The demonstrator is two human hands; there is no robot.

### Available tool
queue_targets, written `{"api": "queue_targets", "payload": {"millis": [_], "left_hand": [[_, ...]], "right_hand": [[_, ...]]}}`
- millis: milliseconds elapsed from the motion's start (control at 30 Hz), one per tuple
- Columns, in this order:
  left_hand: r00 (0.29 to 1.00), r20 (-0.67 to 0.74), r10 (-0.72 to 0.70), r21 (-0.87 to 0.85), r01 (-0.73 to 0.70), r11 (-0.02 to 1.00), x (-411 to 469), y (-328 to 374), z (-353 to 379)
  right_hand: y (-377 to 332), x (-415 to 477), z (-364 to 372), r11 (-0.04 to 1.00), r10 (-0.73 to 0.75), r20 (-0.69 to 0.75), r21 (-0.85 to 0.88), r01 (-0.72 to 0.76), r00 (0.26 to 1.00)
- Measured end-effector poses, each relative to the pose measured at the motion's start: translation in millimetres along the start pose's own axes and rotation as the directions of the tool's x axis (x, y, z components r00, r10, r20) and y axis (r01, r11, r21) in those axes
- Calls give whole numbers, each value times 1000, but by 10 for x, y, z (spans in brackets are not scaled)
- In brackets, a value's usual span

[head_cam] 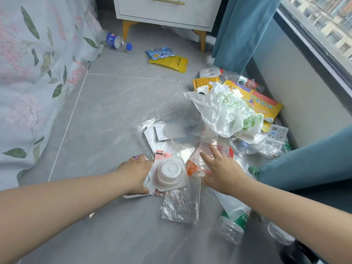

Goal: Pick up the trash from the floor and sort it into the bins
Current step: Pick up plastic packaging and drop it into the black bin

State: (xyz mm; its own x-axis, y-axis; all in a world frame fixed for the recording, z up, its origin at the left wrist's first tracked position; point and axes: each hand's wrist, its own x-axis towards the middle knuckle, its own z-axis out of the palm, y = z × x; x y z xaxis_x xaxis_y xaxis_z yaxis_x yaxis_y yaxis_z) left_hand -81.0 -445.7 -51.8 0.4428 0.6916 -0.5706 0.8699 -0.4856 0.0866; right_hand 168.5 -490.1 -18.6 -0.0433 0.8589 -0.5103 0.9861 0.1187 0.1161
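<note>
Trash pile sits on the grey marble-look tile floor [118, 103], against the wall under the window [320, 35]; left hand [133, 176] is clamped on a bundle of trash at the pile's near-left edge: a white moulded plastic cup tray [169, 174], bottom up, with thin white and pink wrappers pinched under it; right hand [221, 168] is open, fingers spread, flat over pink and orange clear-film wrappers [198, 162] just right of the tray, touching or just above them, cannot tell which; hands near each other, not touching.

Crumpled clear cellophane sheet [181, 204] lies on the floor just below the tray; clear plastic bottle with green label [234, 220] lies on its side under the right forearm; second clear bottle [280, 233] beside it, partly hidden.

Further into the pile: white card in a clear sleeve [162, 133]; crumpled white plastic bag with green print [228, 111] on top; yellow printed flat carton [262, 100] behind it by the wall.

Well apart, toward the white nightstand with yellow legs [167, 12]: yellow foil pouch [171, 62] touching a blue snack wrapper [159, 53]; clear bottle with blue label and cap [116, 41] at the edge of the floral bedsheet [38, 73]; teal curtain [242, 29] at the right.
</note>
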Motion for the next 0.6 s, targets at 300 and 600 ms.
{"api": "queue_targets", "payload": {"millis": [300, 600], "left_hand": [[1000, 10, -20, 19, 20, 1000, -13, 41, 36], [996, -19, 89, -100, -90, 991, -43, 80, 55]], "right_hand": [[-71, -304, 106, 989, 88, -117, 130, -73, 989], [5, 37, -44, 809, 347, 85, 477, -344, 934]]}}
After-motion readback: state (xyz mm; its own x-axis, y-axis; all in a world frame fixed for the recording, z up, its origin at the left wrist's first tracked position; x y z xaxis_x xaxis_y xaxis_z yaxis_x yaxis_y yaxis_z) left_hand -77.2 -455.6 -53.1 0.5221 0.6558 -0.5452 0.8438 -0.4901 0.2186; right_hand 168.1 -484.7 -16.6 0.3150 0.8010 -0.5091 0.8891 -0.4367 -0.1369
